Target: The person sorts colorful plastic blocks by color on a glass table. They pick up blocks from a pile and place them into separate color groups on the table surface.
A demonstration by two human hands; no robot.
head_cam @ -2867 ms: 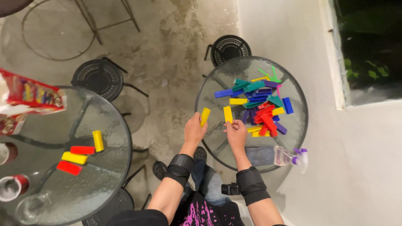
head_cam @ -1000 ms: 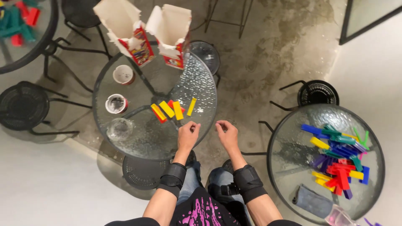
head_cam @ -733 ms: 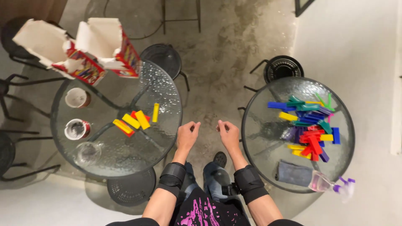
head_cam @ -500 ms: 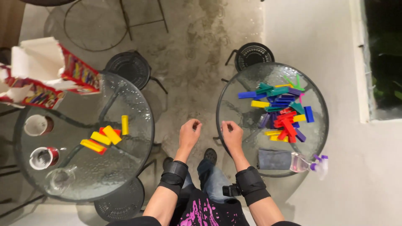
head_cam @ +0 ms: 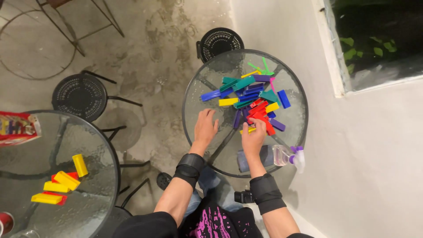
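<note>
A heap of coloured blocks point(head_cam: 251, 94), blue, teal, red, yellow and purple, lies on a round glass table point(head_cam: 196, 83) in front of me. My right hand point(head_cam: 254, 137) is at the near edge of the heap. Its fingers are curled over a yellow block point(head_cam: 247, 130) beside the red blocks point(head_cam: 260, 112). My left hand point(head_cam: 205, 126) rests flat on the glass left of the heap with its fingers apart and nothing in it. Another yellow block point(head_cam: 228, 102) lies just beyond it. Both wrists wear black bands.
A second glass table point(head_cam: 94, 145) at lower left carries yellow blocks point(head_cam: 66, 180) stacked over red ones, and a red carton point(head_cam: 17, 128). Black stools point(head_cam: 80, 94) point(head_cam: 219, 41) stand on the concrete floor. A clear spray bottle point(head_cam: 286, 155) lies near my right wrist. A white wall rises on the right.
My view swung from the left table to the right table. Both hands, empty, moved from the yellow and red stack over to the block heap, and the right hand settled on a yellow block.
</note>
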